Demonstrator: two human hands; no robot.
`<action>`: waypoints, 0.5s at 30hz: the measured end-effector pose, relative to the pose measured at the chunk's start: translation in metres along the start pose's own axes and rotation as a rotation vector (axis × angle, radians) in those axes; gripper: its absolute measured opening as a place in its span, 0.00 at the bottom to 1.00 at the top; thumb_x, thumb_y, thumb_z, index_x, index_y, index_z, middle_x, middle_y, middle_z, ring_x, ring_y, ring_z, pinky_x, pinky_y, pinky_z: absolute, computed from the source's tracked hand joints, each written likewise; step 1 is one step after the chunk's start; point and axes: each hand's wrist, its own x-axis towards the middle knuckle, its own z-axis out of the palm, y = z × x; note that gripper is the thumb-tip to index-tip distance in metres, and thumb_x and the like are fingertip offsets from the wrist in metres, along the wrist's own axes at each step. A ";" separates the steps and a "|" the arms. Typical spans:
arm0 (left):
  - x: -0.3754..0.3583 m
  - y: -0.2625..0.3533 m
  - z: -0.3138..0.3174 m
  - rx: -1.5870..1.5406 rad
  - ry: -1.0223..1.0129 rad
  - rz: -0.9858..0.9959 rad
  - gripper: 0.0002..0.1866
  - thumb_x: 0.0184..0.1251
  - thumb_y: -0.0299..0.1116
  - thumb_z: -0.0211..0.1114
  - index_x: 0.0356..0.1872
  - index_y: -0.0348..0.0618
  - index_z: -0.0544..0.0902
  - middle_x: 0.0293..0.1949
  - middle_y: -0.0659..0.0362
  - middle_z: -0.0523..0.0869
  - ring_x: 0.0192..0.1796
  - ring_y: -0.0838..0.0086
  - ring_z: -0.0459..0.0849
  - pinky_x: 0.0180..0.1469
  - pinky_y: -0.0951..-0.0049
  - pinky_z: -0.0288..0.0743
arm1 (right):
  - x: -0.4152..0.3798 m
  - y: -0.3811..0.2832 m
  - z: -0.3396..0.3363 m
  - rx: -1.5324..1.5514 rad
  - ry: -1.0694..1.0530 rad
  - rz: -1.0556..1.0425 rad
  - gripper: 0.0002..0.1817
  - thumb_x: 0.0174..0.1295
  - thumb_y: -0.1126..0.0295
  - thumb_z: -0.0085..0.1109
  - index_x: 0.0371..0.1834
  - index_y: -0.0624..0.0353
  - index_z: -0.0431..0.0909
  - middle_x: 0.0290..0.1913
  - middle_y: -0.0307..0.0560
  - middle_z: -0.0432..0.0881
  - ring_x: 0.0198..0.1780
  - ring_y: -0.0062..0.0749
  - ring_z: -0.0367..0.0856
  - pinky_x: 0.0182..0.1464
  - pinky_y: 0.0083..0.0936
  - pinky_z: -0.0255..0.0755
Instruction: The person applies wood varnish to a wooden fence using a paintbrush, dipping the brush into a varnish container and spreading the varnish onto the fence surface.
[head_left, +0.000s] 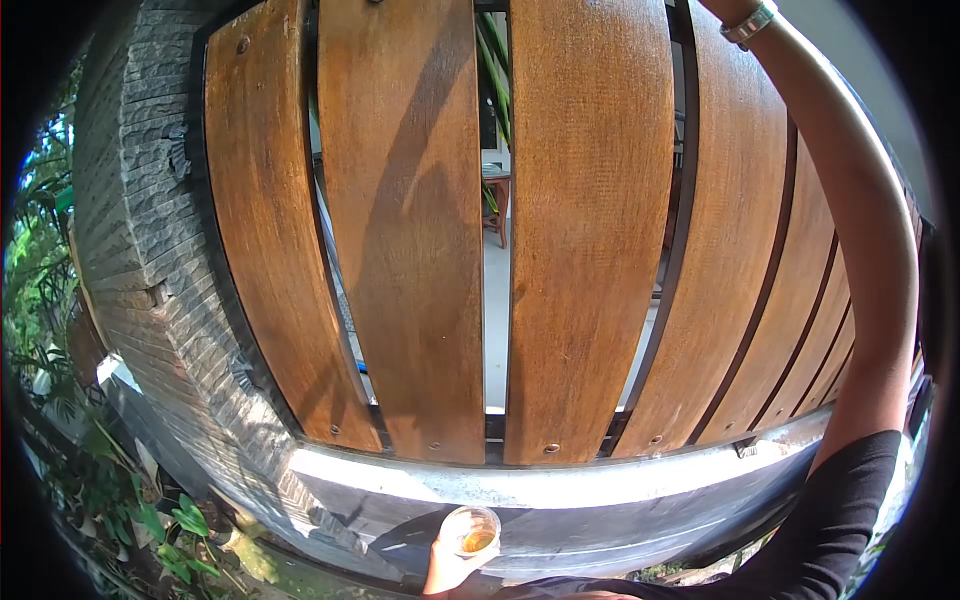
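Note:
My left hand (452, 569) is closed around a small clear cup (472, 521) at the bottom middle. Amber liquid (477, 541) lies in the bottom of the cup. My right arm (868, 215) reaches up along the right side, with a metal-banded watch (749, 27) at the wrist. The right hand lies beyond the top edge, so its fingers and anything in them are hidden. In front of me stands a fence of upright brown wooden slats (592, 230), glossy and screwed on near their lower ends. A shadow falls across the second slat from the left (410, 250).
A rough stone pillar (165, 230) borders the fence at left. Below the slats runs a pale ledge (480, 482) over a dark low wall (600, 535). Green plants (180, 525) grow at lower left. Through a gap, a small wooden table (497, 190) shows behind the fence.

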 end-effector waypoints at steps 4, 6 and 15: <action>0.002 0.002 -0.004 0.018 0.006 -0.047 0.26 0.48 0.28 0.86 0.51 0.37 0.88 0.50 0.53 0.92 0.55 0.69 0.89 0.63 0.65 0.80 | -0.022 0.011 -0.017 -0.201 0.119 -0.020 0.12 0.78 0.67 0.59 0.43 0.66 0.83 0.34 0.38 0.86 0.36 0.20 0.81 0.43 0.23 0.78; 0.004 0.009 -0.008 0.162 -0.013 0.021 0.26 0.48 0.27 0.86 0.51 0.37 0.88 0.50 0.54 0.92 0.55 0.69 0.89 0.63 0.65 0.81 | -0.028 0.040 -0.041 -0.120 0.187 -0.050 0.10 0.77 0.68 0.59 0.45 0.65 0.83 0.36 0.39 0.86 0.39 0.19 0.80 0.45 0.23 0.77; 0.014 0.006 -0.011 0.080 -0.071 -0.013 0.23 0.48 0.26 0.86 0.48 0.37 0.89 0.49 0.54 0.92 0.58 0.68 0.87 0.64 0.65 0.79 | -0.116 -0.061 -0.049 -0.052 -0.512 -0.318 0.04 0.65 0.73 0.70 0.37 0.59 0.83 0.40 0.44 0.85 0.38 0.35 0.84 0.41 0.28 0.82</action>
